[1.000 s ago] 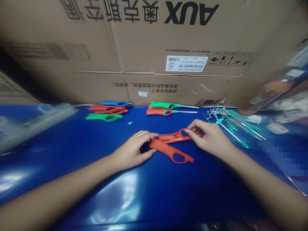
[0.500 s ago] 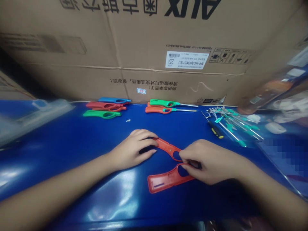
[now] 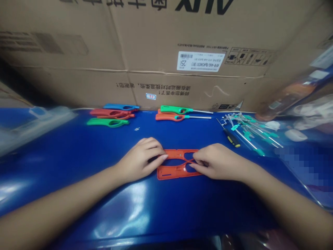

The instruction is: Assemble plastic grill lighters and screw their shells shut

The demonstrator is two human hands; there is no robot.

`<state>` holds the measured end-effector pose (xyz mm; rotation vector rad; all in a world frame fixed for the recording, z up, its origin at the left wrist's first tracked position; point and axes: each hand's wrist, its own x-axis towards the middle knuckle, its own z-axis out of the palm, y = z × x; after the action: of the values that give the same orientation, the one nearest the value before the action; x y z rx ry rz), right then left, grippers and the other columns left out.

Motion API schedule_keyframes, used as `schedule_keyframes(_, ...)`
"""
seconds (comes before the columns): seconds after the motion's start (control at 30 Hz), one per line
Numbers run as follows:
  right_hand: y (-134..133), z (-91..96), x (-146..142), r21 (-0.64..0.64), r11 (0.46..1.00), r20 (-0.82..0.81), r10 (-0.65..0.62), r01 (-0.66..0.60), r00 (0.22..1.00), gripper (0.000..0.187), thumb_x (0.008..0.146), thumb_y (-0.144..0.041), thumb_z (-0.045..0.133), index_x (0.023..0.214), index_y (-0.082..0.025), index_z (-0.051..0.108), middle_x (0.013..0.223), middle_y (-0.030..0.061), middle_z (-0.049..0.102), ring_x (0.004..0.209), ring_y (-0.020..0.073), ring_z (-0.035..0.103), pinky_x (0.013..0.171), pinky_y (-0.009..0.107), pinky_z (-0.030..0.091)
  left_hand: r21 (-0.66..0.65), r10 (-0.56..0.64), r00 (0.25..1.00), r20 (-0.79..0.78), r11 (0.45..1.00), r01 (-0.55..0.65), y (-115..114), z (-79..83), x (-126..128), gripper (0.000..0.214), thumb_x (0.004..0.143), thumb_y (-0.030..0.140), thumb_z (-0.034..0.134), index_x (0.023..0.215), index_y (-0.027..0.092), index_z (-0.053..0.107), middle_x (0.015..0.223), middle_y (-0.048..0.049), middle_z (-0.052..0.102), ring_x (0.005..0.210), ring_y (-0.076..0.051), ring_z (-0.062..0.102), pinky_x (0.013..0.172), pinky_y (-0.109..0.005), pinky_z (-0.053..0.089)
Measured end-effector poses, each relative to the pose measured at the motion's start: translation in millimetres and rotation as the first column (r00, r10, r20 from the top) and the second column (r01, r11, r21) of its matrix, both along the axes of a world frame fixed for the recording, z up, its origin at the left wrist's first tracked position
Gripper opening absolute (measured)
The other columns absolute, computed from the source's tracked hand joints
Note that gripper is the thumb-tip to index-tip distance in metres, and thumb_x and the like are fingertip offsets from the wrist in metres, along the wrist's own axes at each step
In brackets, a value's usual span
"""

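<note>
Two orange-red lighter casing halves lie side by side, hollow faces up, on the blue table (image 3: 135, 208). At the left end of the far casing half (image 3: 173, 154), my left hand (image 3: 143, 158) closes its fingers on the plastic, its thumb by the near half's corner. The near casing half (image 3: 170, 172) touches or nearly touches the far one around the trigger loops. My right hand (image 3: 221, 161) is closed over the right ends of both halves, with fingertips at the loops; those ends are hidden beneath it.
Behind stand a large cardboard box (image 3: 151, 59), a stack of blue, red and green casings (image 3: 111, 114), and green and orange lighters (image 3: 173, 113) with metal tubes. To the right lie a screwdriver (image 3: 232, 138), a heap of lighter rods (image 3: 249, 133) and a bottle (image 3: 286, 97).
The near casing half has moved away from me, up against the far half, and both now lie roughly parallel. My right hand has shifted slightly away with it; the left stays at the far half.
</note>
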<state>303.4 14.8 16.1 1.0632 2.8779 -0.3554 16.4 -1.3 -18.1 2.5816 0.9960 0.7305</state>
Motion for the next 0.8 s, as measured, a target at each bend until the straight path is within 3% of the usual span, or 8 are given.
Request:
schedule_keyframes(0.13,2.8,-3.4,2.1,0.063,0.998,-0.117,-0.021,0.029,0.993,0.022,0.092,-0.041,0.064,0.086,-0.021,0.059,0.085,-0.0003,0.062,0.064,0.0116,0.050,0.057,0.026,0.031,0.016,-0.050,0.998,0.027,0.999,0.050,-2.9,2.6,0.9,0.013,0.096,0.025,0.060,0.105,0.020,0.068,0.102,-0.0055,0.068,0.097,-0.020,0.060,0.091,-0.038,0.042)
schedule_keyframes(0.27,4.7,-7.2,2.6,0.050,0.998,-0.184,0.050,-0.042,0.982,0.021,0.094,-0.037,0.063,0.110,-0.023,0.061,0.111,0.0031,0.062,0.079,0.0142,0.060,0.068,0.028,0.042,0.026,-0.121,0.993,-0.002,0.992,0.121,-5.7,2.8,0.4,0.021,0.091,0.023,0.062,0.111,0.020,0.066,0.106,-0.0065,0.069,0.099,-0.022,0.062,0.091,-0.038,0.043)
schedule_keyframes(0.47,5.3,-12.2,0.1,-0.001,0.995,-0.235,0.093,-0.096,0.967,0.009,0.098,-0.026,0.057,0.104,-0.022,0.061,0.103,0.0037,0.065,0.088,0.0164,0.062,0.074,0.029,0.045,-0.005,-0.080,0.996,-0.036,0.997,0.079,-5.0,2.8,-0.4,0.022,0.090,0.019,0.057,0.110,0.021,0.066,0.105,-0.0053,0.069,0.098,-0.021,0.062,0.088,-0.038,0.044)
schedule_keyframes(0.8,9.3,-19.2,-4.4,0.029,1.000,-0.288,0.001,0.008,0.958,0.010,0.099,-0.028,0.056,0.101,-0.021,0.062,0.101,0.0036,0.067,0.088,0.0159,0.063,0.072,0.027,0.045,-0.026,0.020,1.000,-0.017,0.999,-0.020,-1.2,1.8,0.8,0.019,0.090,0.022,0.060,0.107,0.022,0.068,0.109,-0.0044,0.070,0.104,-0.022,0.063,0.092,-0.039,0.045)
